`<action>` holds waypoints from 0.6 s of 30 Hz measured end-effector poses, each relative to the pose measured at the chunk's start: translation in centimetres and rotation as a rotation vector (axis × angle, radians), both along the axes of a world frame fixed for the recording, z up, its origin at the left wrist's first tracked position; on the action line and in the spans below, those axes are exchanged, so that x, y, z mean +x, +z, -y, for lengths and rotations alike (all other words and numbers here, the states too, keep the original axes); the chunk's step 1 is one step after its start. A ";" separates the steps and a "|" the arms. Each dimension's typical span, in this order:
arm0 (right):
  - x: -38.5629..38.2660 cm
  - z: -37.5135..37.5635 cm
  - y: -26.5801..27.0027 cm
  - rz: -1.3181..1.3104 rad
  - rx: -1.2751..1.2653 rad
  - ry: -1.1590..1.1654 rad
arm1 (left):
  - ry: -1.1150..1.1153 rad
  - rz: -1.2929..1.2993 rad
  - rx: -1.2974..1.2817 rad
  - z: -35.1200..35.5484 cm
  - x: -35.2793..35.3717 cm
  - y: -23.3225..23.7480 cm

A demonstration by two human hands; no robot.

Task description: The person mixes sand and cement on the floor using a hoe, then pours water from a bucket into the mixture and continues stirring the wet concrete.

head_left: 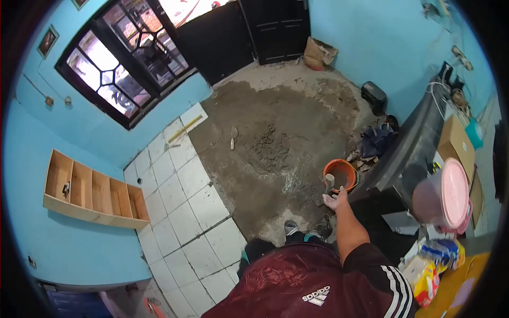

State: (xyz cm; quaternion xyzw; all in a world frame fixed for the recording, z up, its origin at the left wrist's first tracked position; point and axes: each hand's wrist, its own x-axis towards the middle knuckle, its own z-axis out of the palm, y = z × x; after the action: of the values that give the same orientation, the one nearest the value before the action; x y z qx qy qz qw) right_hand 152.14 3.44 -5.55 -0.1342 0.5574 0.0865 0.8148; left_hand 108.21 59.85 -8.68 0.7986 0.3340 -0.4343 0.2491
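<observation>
My right hand reaches forward at the near rim of an orange bucket. Its thumb and fingers are around the lower end of a short grey cylindrical tool with a pale round end, which overlaps the bucket in this view. I cannot tell the tool's exact kind. Some grey material shows inside the bucket. My left hand is out of view. Ahead, a rough heap of wet mortar lies on the grey floor, and a trowel with a pale handle rests to its left.
White floor tiles cover the left side, with a yellow straightedge across the far ones. A wooden shelf hangs on the left wall. Dark furniture and a pink bucket stand right. A torn sack sits by the door.
</observation>
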 end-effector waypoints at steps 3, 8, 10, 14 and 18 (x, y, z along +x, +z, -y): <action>4.3 -0.9 -0.5 0.032 0.090 -0.141 | 0.172 0.092 -0.047 -0.5 4.0 1.3; 8.5 -1.9 -4.0 0.077 0.129 -0.330 | -0.050 0.220 -0.129 -6.0 9.6 -2.7; 9.3 -1.4 -7.9 0.095 0.165 -0.463 | -0.529 0.414 -0.177 -9.5 14.8 -4.3; 10.7 -2.2 -15.1 0.161 0.239 -0.618 | 0.460 0.309 -0.133 -11.5 33.9 2.5; 14.3 -8.9 -14.7 0.149 0.073 -0.592 | 0.151 0.402 -0.101 -15.5 52.4 0.5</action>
State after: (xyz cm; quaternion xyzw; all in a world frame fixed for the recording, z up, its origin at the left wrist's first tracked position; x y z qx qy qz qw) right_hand 166.41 12.29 -20.23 0.0576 0.5073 -0.1449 0.8475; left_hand 160.64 75.40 -8.14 0.8284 0.3141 -0.2629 0.3821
